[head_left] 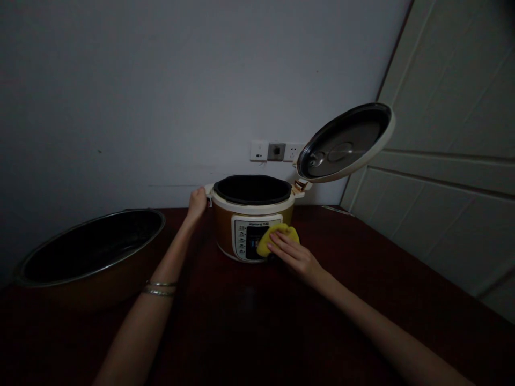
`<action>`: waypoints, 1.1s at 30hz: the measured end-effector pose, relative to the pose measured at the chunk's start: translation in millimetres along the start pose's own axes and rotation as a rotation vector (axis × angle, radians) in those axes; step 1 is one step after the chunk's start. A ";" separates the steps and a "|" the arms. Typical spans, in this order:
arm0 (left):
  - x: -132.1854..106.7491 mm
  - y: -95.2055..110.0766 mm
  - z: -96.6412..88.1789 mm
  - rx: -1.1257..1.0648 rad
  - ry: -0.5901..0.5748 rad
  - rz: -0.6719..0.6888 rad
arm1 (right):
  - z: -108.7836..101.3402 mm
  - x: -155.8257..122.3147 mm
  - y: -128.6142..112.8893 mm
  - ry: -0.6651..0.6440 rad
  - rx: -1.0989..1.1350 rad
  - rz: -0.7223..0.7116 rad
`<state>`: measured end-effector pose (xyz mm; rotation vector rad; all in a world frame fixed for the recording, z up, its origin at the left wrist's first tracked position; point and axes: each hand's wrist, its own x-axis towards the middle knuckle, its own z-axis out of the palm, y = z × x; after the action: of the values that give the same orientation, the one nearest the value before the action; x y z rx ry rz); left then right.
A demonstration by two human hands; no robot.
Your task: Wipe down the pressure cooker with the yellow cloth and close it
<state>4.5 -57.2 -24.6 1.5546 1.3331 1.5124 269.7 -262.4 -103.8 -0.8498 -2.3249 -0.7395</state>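
A gold and cream electric pressure cooker [225, 228] stands on the dark red table, near the wall. Its hinged lid [346, 142] is swung up to the right, so the black inner rim shows. My left hand [197, 203] is closed round the cooker's left side handle. My right hand [293, 254] presses a yellow cloth [277, 236] flat against the front control panel [249, 241], fingers stretched over the cloth.
A large metal inner pot [92, 252] lies on the table at the left. The table [362, 279] reaches toward me and to the right. On the wall behind the cooker are sockets [276, 151]. A white panelled door [450, 177] stands at the right.
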 end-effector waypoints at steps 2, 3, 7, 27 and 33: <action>0.6 -1.4 0.3 0.003 0.003 0.001 | 3.3 -10.5 -4.2 -0.092 -0.015 -0.057; 1.0 -1.9 0.5 0.006 0.009 -0.002 | 4.8 -13.8 -6.0 -0.116 -0.030 -0.080; 3.8 -4.0 2.2 -0.004 0.035 -0.010 | 13.7 -11.1 -12.5 -0.140 -0.084 -0.197; 1.2 -1.7 2.8 -0.018 0.057 0.019 | 46.2 33.5 -34.5 -0.175 -0.140 -0.264; 4.5 -8.0 7.0 -0.039 0.102 0.047 | 2.3 -8.8 -2.4 -0.201 -0.165 -0.261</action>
<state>8.5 -48.9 -31.5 1.5121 1.3238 1.6566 273.1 -265.9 -111.8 -0.7257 -2.6152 -1.0080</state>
